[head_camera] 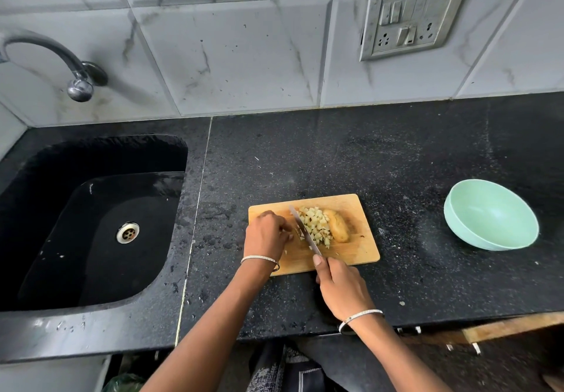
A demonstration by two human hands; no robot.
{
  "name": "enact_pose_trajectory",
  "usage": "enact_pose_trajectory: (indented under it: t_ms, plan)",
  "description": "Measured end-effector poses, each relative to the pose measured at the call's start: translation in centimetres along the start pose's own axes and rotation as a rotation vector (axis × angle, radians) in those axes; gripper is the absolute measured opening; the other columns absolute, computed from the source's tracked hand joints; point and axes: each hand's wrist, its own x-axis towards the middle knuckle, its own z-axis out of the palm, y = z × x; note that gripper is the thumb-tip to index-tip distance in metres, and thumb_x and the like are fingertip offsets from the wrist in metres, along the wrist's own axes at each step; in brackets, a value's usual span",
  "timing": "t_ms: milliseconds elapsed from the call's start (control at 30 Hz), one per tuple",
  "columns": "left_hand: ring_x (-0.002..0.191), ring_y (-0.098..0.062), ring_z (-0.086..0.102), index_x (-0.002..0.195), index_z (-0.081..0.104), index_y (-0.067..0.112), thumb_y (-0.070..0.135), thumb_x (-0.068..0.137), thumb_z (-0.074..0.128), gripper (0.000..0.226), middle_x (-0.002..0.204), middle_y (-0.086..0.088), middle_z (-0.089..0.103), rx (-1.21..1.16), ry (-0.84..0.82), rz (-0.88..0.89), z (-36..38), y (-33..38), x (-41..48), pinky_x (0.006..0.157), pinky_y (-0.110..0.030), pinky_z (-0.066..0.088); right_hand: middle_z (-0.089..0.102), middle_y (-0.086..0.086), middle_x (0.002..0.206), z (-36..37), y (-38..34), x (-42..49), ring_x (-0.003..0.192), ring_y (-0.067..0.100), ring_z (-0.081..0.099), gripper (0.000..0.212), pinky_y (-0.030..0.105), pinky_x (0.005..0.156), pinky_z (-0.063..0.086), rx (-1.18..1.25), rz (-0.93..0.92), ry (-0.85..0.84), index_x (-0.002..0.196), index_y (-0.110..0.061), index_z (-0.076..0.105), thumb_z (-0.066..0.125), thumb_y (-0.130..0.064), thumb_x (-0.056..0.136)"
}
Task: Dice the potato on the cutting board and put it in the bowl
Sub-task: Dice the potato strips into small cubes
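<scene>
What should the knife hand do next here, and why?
Probably press the knife down through the small piece held by the left hand: the right hand holds the blade right beside those fingers, the diced pile on its other side. An uncut potato half lies on the cutting board and the bowl is empty, so scooping seems early.

Black sink (pixel 76 239) (perhaps wet), tap (pixel 80 88), wall socket plate (pixel 412 16).

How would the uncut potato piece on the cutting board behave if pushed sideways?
The potato piece looks rounded and elongated, so it may rock or roll rather than slide cleanly. It seems solid and stiff, unlikely to deform. Its slight sheen hints at a slippery surface.
</scene>
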Motion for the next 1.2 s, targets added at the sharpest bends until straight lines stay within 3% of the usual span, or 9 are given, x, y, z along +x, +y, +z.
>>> enact_pose_trajectory:
  t_ms: [200, 400, 533, 733, 900, 1000, 1100, 1200]
  plan:
    - [0.081, -0.014, 0.066, 0.084, 0.077, 0.021, 0.010, 0.080, 0.072, 0.012, 0.081, 0.003, 0.073, -0.092, 0.017, -0.011, -0.3, -0.1, 0.4, 0.074, -0.026, 0.050, 0.067, 0.006, 0.089, -0.2, 0.3, 0.2, 0.090, 0.030, 0.062, 0.051, 0.038, 0.079, 0.048, 0.002, 0.022, -0.023, 0.091, -0.017, 0.063, 0.028, -0.052, 0.102]
    - [0.081, -0.010, 0.069, 0.088, 0.077, 0.024, 0.004, 0.080, 0.069, 0.023, 0.084, 0.008, 0.075, -0.230, 0.078, -0.038, -0.4, -1.3, 0.4, 0.081, -0.032, 0.056, 0.068, 0.003, 0.085, -0.5, 0.0, 0.0, 0.087, 0.027, 0.062, 0.050, 0.037, 0.080, 0.048, 0.056, 0.006, -0.054, 0.085, -0.016, 0.064, 0.031, -0.050, 0.102]
    - [0.080, 0.003, 0.062, 0.094, 0.076, 0.028, 0.020, 0.082, 0.074, 0.015, 0.093, 0.014, 0.074, -0.221, -0.009, 0.050, -0.7, -1.0, 0.3, 0.074, -0.011, 0.047, 0.065, 0.003, 0.084, -1.0, 0.3, 0.3, 0.081, 0.027, 0.063, 0.052, 0.040, 0.076, 0.050, 0.007, 0.004, 0.037, 0.088, -0.021, 0.060, 0.025, -0.058, 0.099]
    - [0.089, -0.018, 0.065, 0.101, 0.074, 0.028, 0.020, 0.085, 0.069, 0.019, 0.102, 0.009, 0.073, -0.162, 0.126, 0.184, -0.4, 0.2, 0.5, 0.079, -0.031, 0.052, 0.067, 0.009, 0.094, -2.5, 0.2, -0.3, 0.090, 0.035, 0.065, 0.044, 0.036, 0.063, 0.039, -0.198, 0.010, 0.203, 0.101, -0.020, 0.055, 0.024, -0.051, 0.102]
    - [0.102, -0.022, 0.062, 0.103, 0.072, 0.028, 0.008, 0.083, 0.062, 0.030, 0.106, 0.005, 0.072, -0.140, 0.186, 0.295, -0.3, 1.0, 1.0, 0.084, -0.027, 0.042, 0.068, 0.008, 0.102, -1.7, 0.4, -0.5, 0.096, 0.034, 0.065, 0.041, 0.035, 0.064, 0.039, -0.256, 0.054, 0.139, 0.107, -0.018, 0.055, 0.027, -0.047, 0.103]
    - [0.116, -0.016, 0.053, 0.110, 0.066, 0.041, 0.018, 0.080, 0.064, 0.038, 0.120, 0.017, 0.063, 0.009, 0.052, 0.389, -0.6, 1.0, 1.2, 0.090, -0.035, 0.038, 0.067, 0.009, 0.103, -0.9, 0.3, -0.5, 0.098, 0.036, 0.064, 0.038, 0.037, 0.067, 0.041, -0.182, 0.023, 0.096, 0.103, -0.018, 0.055, 0.030, -0.046, 0.103]
    - [0.133, -0.011, 0.035, 0.109, 0.063, 0.048, 0.026, 0.079, 0.062, 0.037, 0.136, 0.025, 0.050, 0.236, -0.116, 0.496, -0.7, 1.2, 0.9, 0.101, -0.044, 0.023, 0.067, 0.008, 0.100, -1.1, 0.2, -0.6, 0.095, 0.035, 0.063, 0.038, 0.038, 0.067, 0.040, -0.198, -0.029, 0.109, 0.101, -0.018, 0.055, 0.029, -0.046, 0.103]
    - [0.137, -0.009, 0.033, 0.104, 0.067, 0.045, 0.034, 0.086, 0.060, 0.021, 0.132, 0.027, 0.054, 0.318, -0.120, 0.561, -0.3, 1.3, 1.0, 0.104, -0.046, 0.017, 0.066, 0.006, 0.095, -1.8, 0.2, -0.8, 0.090, 0.035, 0.064, 0.042, 0.039, 0.066, 0.043, -0.237, -0.071, 0.141, 0.097, -0.020, 0.054, 0.027, -0.052, 0.101]
